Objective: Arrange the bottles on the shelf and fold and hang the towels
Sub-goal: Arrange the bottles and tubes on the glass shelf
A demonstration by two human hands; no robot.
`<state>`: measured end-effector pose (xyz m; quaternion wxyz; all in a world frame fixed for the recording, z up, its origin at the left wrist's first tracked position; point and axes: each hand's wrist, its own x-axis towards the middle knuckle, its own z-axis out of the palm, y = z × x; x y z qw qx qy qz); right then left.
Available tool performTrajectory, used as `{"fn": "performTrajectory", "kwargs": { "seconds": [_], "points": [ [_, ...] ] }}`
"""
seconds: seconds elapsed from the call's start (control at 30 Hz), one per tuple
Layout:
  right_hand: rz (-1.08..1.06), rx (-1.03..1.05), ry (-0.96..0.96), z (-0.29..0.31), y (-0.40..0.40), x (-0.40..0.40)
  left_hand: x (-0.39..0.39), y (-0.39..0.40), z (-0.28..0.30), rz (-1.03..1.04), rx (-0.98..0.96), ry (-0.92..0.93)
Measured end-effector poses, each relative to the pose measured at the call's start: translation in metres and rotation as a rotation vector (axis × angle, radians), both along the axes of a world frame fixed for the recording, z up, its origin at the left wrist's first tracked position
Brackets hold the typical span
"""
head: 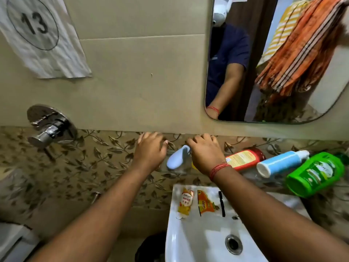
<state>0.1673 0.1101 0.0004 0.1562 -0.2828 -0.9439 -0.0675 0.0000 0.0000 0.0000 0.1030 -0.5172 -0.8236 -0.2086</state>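
Red, blue and green bottles lie tipped beside the right hand, towels unfolded; both hands' fingers look loosely open.

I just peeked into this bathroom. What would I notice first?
Probably the bright green plastic bottle lying on its side at the right end of the shelf, beside a blue-and-white bottle and a red-and-yellow one. Then the orange striped towel hanging in the mirror, and two hands reaching to the shelf above the white sink.
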Motion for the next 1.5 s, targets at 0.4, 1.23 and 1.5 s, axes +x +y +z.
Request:
{"fn": "performTrajectory", "kwargs": {
  "seconds": [0.4,1.23,1.5],
  "points": [
    [0.128,0.086,-0.240,-0.008,-0.010,-0.028,-0.016,-0.013,-0.035,-0.220,-0.173,-0.316],
    [-0.041,-0.772,0.363,0.001,-0.014,-0.032,-0.003,-0.004,-0.018,-0.199,0.241,-0.878],
    [-0.035,-0.735,0.302,-0.001,-0.018,-0.033,0.000,-0.003,-0.024,-0.176,0.191,-0.830]
  ]
}}
